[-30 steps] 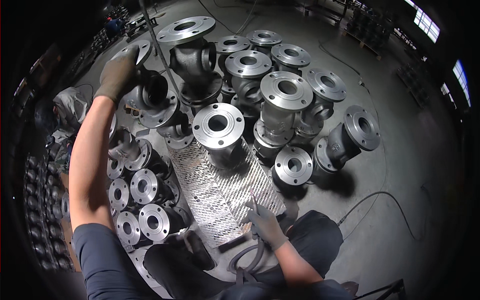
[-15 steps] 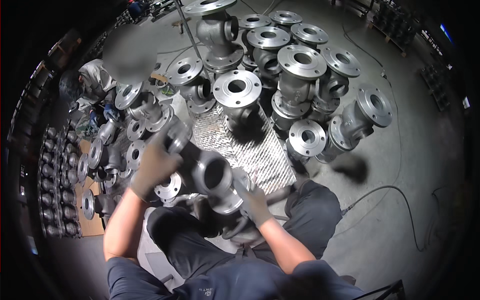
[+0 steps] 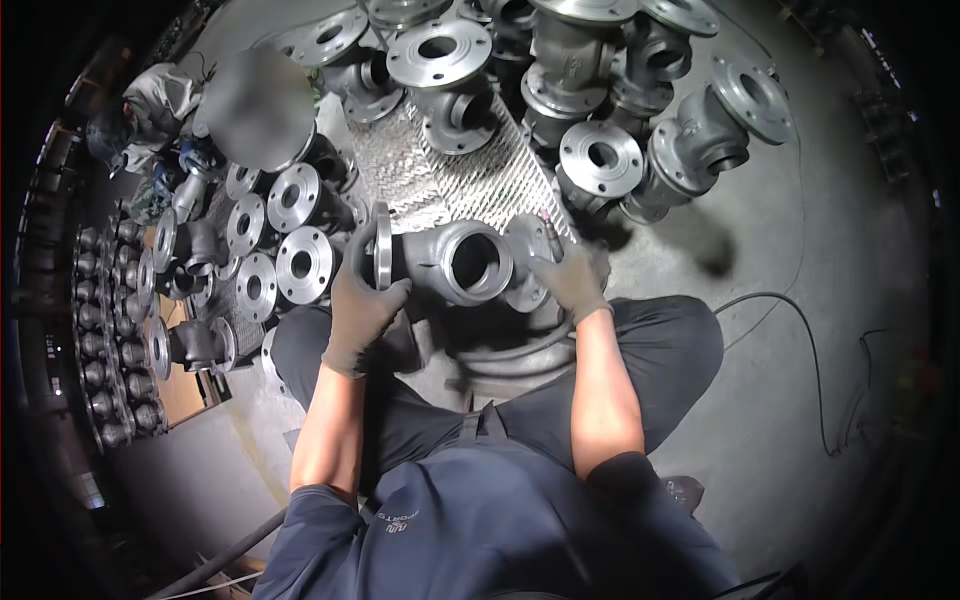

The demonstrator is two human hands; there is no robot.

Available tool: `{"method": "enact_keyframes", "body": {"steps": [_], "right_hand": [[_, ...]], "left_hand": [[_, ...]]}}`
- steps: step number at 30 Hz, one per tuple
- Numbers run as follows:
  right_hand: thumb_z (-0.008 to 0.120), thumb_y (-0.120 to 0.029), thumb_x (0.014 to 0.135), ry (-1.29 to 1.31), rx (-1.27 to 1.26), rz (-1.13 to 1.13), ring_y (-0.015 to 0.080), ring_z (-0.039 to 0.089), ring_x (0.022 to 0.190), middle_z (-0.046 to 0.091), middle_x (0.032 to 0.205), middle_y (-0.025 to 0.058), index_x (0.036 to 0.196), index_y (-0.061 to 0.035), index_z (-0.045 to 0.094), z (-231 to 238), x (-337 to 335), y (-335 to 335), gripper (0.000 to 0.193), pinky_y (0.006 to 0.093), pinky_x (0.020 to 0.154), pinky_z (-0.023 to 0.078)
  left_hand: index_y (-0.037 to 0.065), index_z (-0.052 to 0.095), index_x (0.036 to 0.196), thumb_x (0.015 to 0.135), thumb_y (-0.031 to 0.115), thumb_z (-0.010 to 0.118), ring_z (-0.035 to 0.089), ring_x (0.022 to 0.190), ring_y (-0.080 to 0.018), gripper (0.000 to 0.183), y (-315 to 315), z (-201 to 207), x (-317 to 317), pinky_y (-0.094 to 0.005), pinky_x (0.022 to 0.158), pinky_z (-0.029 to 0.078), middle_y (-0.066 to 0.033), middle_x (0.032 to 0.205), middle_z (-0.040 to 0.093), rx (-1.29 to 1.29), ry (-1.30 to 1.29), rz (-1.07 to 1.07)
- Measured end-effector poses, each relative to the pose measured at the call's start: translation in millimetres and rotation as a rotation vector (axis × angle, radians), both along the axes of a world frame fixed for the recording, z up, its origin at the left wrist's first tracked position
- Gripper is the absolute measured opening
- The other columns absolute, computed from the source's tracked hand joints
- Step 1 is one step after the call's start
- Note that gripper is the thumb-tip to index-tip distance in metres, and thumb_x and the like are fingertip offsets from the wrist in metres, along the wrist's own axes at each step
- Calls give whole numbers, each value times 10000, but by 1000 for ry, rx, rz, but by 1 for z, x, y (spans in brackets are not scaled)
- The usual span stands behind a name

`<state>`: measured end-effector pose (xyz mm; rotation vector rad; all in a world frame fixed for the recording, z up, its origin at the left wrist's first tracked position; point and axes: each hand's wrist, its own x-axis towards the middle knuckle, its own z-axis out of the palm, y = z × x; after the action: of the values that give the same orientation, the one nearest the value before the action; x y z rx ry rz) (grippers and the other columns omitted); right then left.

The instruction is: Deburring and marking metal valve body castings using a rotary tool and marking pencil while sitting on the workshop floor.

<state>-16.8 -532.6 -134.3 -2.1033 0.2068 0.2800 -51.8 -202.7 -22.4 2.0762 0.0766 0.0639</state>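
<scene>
A grey cast-metal valve body [image 3: 424,256] lies on its side above my lap, its round side opening facing up toward me. My left hand [image 3: 362,305], in a grey-brown glove, is closed around the bright machined flange [image 3: 383,245] at the left end. The gloved right hand [image 3: 577,284] grips the duller flange [image 3: 524,268] at the other end. A slim dark thing with a pinkish tip [image 3: 546,215] shows by the right fingers; I cannot make out what it is. Underneath the body is a rounded grey support [image 3: 515,362], partly hidden.
Ahead is a ridged metal plate [image 3: 450,180]. Flanged valve bodies [image 3: 602,158] stand beyond it and to the right. More valve bodies [image 3: 305,265] lie at left, near a person's gloved hands [image 3: 197,158]. A black hose [image 3: 790,300] curves across the floor at right.
The valve body has swung from a slant to nearly level, its left end now nearer me. My left hand has come down with it; both hands still hold it. The view has shifted.
</scene>
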Motion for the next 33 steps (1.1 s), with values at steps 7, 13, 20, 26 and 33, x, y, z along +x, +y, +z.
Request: {"method": "enact_keyframes", "body": {"steps": [7, 13, 20, 26, 33], "right_hand": [[874, -408, 808, 6, 42, 12, 416, 805, 1023, 817, 1064, 289, 1155, 91, 772, -11, 16, 12, 617, 473, 933, 608], [910, -488, 764, -24, -47, 6, 427, 798, 1045, 814, 1085, 288, 1192, 61, 776, -33, 30, 6, 709, 492, 950, 605], [967, -350, 817, -196, -85, -141, 433, 803, 1036, 821, 1069, 263, 1167, 46, 763, -11, 19, 17, 567, 470, 917, 614], [895, -360, 921, -156, -173, -432, 420, 796, 955, 815, 1033, 271, 1231, 68, 733, 13, 10, 18, 553, 474, 892, 611], [785, -338, 1074, -230, 338, -31, 119, 683, 783, 727, 843, 16, 1306, 4, 775, 153, -32, 54, 414, 330, 728, 558]], "left_hand": [[-44, 497, 1654, 765, 177, 938, 584, 1502, -274, 1016, 13, 16, -20, -408, 1246, 448, -233, 1646, 592, -110, 65, -8], [-121, 468, 1636, 738, 253, 1006, 620, 1475, -346, 1112, 21, 18, -32, -433, 1221, 477, -298, 1573, 626, -17, 0, -119], [-123, 501, 1602, 670, 350, 1052, 649, 1367, -482, 1182, 6, 13, -39, -523, 1161, 508, -313, 1406, 679, 179, -254, -293], [-141, 422, 1647, 721, 436, 1009, 771, 939, -423, 1239, -28, 17, -36, -475, 843, 606, -268, 1082, 765, 171, -328, -343], [-121, 337, 1690, 848, 602, 917, 749, 690, -343, 1252, -65, 18, -35, -447, 649, 571, -190, 786, 731, 335, -270, -291]]}}
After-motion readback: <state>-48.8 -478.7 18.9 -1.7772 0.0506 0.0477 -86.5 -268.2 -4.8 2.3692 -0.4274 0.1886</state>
